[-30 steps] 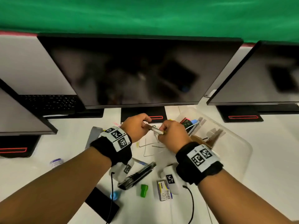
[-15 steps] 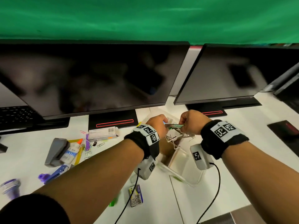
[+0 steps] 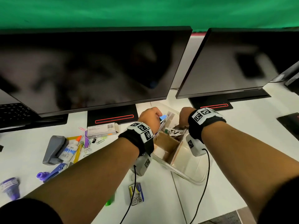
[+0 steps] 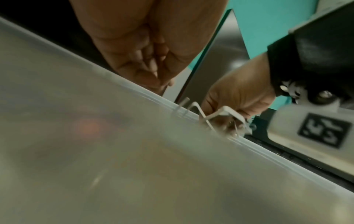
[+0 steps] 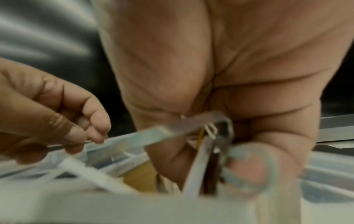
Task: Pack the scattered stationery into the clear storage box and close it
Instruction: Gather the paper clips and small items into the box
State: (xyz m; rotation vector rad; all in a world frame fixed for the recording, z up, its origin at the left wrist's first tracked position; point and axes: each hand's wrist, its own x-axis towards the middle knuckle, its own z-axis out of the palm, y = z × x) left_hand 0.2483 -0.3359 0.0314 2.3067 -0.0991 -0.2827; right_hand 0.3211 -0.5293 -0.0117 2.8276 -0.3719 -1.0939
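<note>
The clear storage box (image 3: 187,172) stands open on the white desk, with a cardboard divider and some clips inside. Over its far end my right hand (image 3: 184,117) grips a tangle of large white paper clips (image 3: 175,131), which hangs into the box; it shows again as the paper clips (image 5: 209,133) and the paper clips (image 4: 220,114). My left hand (image 3: 149,118) sits at the box's left rim with fingers curled. In the right wrist view the left hand (image 5: 57,124) pinches a thin wire (image 5: 65,146); I cannot tell if it belongs to the tangle. The box wall (image 4: 114,151) fills the left wrist view.
Left of the box lie a grey stapler (image 3: 54,149), a glue bottle (image 3: 69,151), a staples carton (image 3: 102,130), loose coloured clips, a blue tool (image 3: 56,170) and purple items. A small staples pack (image 3: 136,193) and green cap (image 3: 110,202) lie nearer. Two monitors (image 3: 97,70) stand behind.
Both hands carried the clip tangle from above the desk to the right and lowered it into the far end of the box. The head view swung right.
</note>
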